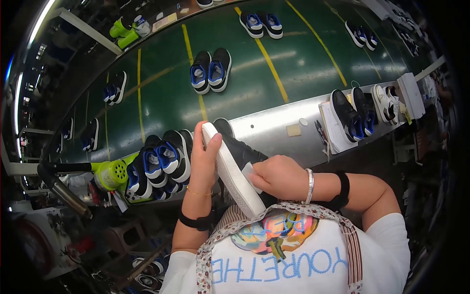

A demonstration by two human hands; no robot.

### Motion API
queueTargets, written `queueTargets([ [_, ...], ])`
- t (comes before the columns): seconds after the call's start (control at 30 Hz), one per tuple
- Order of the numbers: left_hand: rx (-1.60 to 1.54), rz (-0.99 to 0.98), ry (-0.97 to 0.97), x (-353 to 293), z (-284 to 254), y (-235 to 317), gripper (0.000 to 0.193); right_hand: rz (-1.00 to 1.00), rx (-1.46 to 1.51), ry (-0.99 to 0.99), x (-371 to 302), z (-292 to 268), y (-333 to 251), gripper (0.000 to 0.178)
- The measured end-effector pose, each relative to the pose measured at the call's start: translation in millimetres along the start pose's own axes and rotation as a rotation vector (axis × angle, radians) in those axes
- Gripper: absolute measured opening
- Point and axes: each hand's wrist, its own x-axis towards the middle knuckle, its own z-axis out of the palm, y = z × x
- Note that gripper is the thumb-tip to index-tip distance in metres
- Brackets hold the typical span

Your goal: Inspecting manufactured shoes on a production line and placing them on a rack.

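In front of my chest, my left hand (201, 159) is closed around the upper end of a shoe (234, 179), thumb across its white sole. The shoe is tilted on its side, and its sole runs down toward my apron. Its upper is black, partly covered by my hands. My right hand (281, 177) pinches a small white piece (249, 171) against the sole's edge; whether it is a cloth or an eraser I cannot tell. Just beyond my left hand, the rounded end of another black shoe (223, 127) shows.
Several black shoes (169, 154) with blue linings stand in a green holder at left. Pairs ride on a green conveyor (161, 105) with yellow lines. On the metal ledge (274, 117) lie a tan block (293, 130), papers (338, 139) and more shoes (346, 115).
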Motion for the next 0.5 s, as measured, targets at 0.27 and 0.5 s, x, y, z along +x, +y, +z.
queueTargets([
  [0.27, 0.038, 0.012, -0.009, 0, -1, 5, 0.042, 0.02, -0.001, -0.031, 1, -4, 0, 0.03],
  [0.5, -0.001, -0.019, 0.003, -4, -5, 1, 0.046, 0.036, -0.042, -0.04, 4, -4, -6, 0.029],
])
